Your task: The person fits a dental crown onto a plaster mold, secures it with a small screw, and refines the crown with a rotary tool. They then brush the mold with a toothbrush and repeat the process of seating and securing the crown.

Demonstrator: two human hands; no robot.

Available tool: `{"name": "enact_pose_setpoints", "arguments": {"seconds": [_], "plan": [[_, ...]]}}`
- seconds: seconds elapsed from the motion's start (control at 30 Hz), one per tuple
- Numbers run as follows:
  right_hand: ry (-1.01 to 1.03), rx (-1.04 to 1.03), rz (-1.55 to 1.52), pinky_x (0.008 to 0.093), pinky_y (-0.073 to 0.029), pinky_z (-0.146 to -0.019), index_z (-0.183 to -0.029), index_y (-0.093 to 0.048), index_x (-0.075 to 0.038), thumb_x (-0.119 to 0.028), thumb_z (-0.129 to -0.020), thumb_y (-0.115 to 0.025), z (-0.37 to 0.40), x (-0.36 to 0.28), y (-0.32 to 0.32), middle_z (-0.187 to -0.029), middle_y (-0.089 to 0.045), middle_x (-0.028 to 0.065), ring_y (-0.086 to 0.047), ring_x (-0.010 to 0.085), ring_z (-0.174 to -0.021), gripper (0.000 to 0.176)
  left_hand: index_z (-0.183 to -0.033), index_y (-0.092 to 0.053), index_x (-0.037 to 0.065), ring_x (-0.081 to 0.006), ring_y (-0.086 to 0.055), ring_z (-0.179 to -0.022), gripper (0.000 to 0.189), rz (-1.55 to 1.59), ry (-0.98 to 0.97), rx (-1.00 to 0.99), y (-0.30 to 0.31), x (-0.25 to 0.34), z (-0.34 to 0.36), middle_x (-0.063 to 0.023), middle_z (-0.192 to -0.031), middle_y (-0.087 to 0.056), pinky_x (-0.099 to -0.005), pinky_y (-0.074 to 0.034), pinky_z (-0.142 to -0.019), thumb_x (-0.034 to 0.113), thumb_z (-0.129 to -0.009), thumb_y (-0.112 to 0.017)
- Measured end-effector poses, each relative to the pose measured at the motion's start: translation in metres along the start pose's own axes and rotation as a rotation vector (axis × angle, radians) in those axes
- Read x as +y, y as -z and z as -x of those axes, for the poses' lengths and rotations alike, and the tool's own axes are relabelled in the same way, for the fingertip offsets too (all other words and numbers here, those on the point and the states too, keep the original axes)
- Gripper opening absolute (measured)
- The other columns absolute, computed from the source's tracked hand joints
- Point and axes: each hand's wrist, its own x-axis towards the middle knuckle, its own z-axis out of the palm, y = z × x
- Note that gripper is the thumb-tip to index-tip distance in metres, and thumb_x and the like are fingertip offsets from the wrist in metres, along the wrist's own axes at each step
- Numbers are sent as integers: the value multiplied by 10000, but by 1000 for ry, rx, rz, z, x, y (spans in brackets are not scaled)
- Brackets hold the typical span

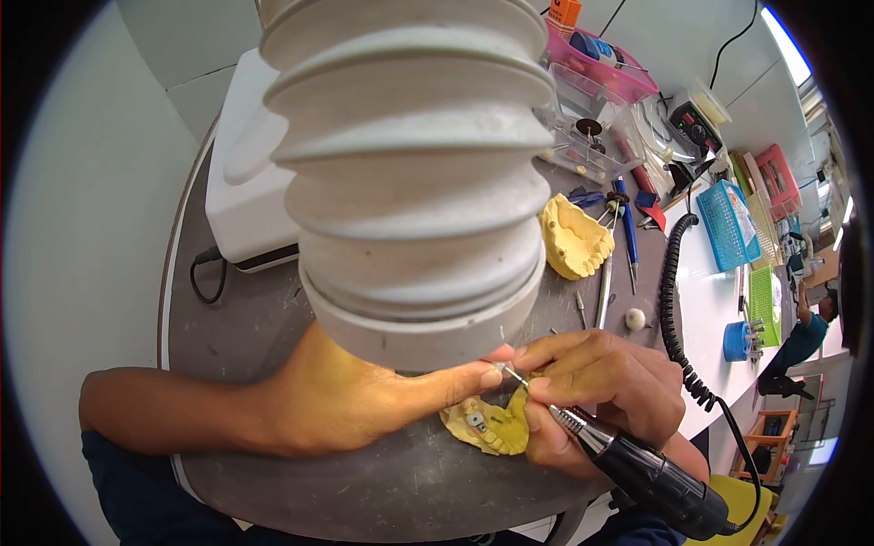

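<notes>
My right hand grips a black rotary handpiece like a pen, with its thin metal bur pointing left. My left hand reaches in from the left, thumb stretched toward the bur. Thumb and fingertip pinch a small whitish piece at the bur's tip; its exact kind is too small to make out. Part of my left hand is hidden behind the ribbed white suction hose. Below the fingertips, a yellow and cream dental model with a grey metal insert lies on the grey table.
Beyond my right hand are another plaster dental model, a blue pen-like tool and a small white ball. A black coiled cord runs along the right. A white machine stands left; a person sits far right.
</notes>
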Motion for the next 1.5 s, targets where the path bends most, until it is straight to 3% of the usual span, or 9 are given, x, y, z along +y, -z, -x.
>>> {"name": "enact_pose_setpoints", "arguments": {"seconds": [0.2,0.4,0.47,0.6,0.67,0.7,0.9,0.97,1.5], "plan": [[-20,21,-11,349,-639,-693,-892,-672,-15,-2,-739,-812,2,1,0,-748,-694,108,-783,297,-788,207,-1149,-603,-18,-182,-690,-1134,161,11,2,4,0,-2,0,-154,-1179,-676,-299,-592,-1006,-45,-996,-649],[-91,41,-149,397,-650,-769,-927,-630,-12,20,-800,-759,10,-2,0,-775,-661,110,-786,330,-862,184,-1170,-610,-35,-169,-709,-1085,166,-19,6,30,-2,5,-2,-140,-1099,-706,-275,-595,-948,-19,-1008,-648],[-93,114,-140,311,-626,-648,-842,-659,-4,27,-723,-818,9,-1,-3,-743,-694,99,-799,279,-856,201,-1176,-613,-41,-167,-715,-1071,172,-27,2,39,-2,6,-2,-137,-1084,-711,-272,-595,-936,-15,-1009,-650],[-62,112,-127,313,-626,-649,-851,-669,0,27,-717,-816,7,1,-3,-749,-700,109,-798,276,-844,201,-1177,-617,-45,-172,-720,-1057,175,-30,30,40,-2,7,-2,-144,-1098,-708,-277,-600,-938,-20,-1007,-649],[-43,5,-82,394,-650,-765,-916,-621,-4,14,-783,-755,6,0,2,-771,-665,111,-786,326,-863,190,-1174,-618,-46,-173,-720,-1055,172,-23,38,37,-1,5,-2,-147,-1101,-708,-279,-602,-938,-21,-1007,-649],[-43,5,-82,394,-650,-765,-916,-621,-4,14,-783,-755,6,0,2,-771,-665,111,-786,326,-863,190,-1172,-616,-46,-176,-720,-1062,171,-33,19,31,-1,4,-3,-150,-1104,-708,-281,-603,-944,-21,-1006,-649],[-24,21,-20,351,-636,-719,-908,-647,-2,-5,-770,-784,3,0,-3,-754,-677,108,-786,300,-825,194,-1166,-611,-44,-180,-715,-1087,164,-43,21,10,0,3,-2,-155,-1113,-708,-286,-601,-966,-22,-1008,-646],[-37,99,-30,302,-613,-639,-844,-703,-6,11,-700,-835,3,0,-7,-753,-711,111,-781,237,-764,197,-1165,-609,-44,-181,-714,-1091,163,-38,31,8,0,3,-2,-155,-1115,-707,-287,-600,-972,-23,-1007,-646],[-90,95,-110,288,-620,-649,-873,-715,-7,-10,-716,-834,4,5,-5,-839,-760,129,-787,227,-764,197,-1129,-632,-38,-184,-708,-1106,139,-90,-15,-22,2,1,-3,-148,-1147,-693,-296,-602,-1000,-32,-993,-661]]}}
